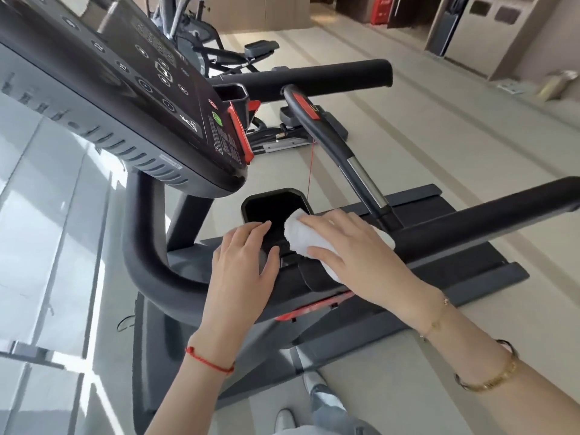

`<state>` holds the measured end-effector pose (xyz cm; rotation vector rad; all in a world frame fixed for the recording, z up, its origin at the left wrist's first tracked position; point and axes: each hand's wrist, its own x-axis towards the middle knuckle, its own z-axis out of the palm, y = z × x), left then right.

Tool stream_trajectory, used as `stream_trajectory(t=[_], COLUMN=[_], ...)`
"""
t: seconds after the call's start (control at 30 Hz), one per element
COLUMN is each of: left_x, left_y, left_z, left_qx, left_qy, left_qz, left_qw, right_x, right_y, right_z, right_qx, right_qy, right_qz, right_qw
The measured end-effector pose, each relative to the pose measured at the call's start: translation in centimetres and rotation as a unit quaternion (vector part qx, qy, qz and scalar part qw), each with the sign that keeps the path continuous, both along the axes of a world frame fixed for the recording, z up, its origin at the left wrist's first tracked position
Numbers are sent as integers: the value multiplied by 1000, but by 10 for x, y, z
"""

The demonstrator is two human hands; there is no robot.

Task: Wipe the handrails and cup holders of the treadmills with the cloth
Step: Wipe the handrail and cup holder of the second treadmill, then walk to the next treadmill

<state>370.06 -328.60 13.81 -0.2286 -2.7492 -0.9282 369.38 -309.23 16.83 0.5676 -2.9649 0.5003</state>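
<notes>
Left hand (243,259) lies flat, fingers spread, empty, bracing beside cup holder (272,206); right hand (346,246) palms bunched white cloth (299,235) at its rim — soft, light, best held wadded.

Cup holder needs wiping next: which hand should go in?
Right. The right hand already presses the white cloth at the rim of the cup holder. The left hand is bare, resting flat on the near edge, so it probably just steadies.
</notes>
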Motion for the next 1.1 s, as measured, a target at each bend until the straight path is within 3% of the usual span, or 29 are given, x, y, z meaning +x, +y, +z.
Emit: stream_trajectory(t=[0.23, 0.5, 1.1], left_x=[17, 26, 50], left_y=[0, 40, 263], left_z=[7, 16, 5], left_qx=[11, 11, -11], left_qy=[6, -12, -17], left_qz=[-53, -144, -384], left_qw=[999, 989, 923], right_x=[37, 88, 213], right_y=[11, 54, 224], right_z=[2, -6, -29], right_qx=[45, -24, -104], right_qy=[41, 1, -30], right_qz=[-76, -191, -434], right_qw=[995, 981, 894])
